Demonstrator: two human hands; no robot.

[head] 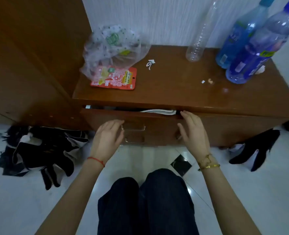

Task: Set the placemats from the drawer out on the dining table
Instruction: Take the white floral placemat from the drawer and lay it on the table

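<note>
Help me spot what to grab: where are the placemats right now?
In the head view, the folded white placemats show through the gap of the slightly open top drawer, right of centre, just left of the right hand fingertips on the drawer's edge.

One head-worn wide-angle view looks forward and steeply down from close above, the wooden desk (182, 85) at 12 o'clock, the white floor (259, 192) toward 6 o'clock.
</note>
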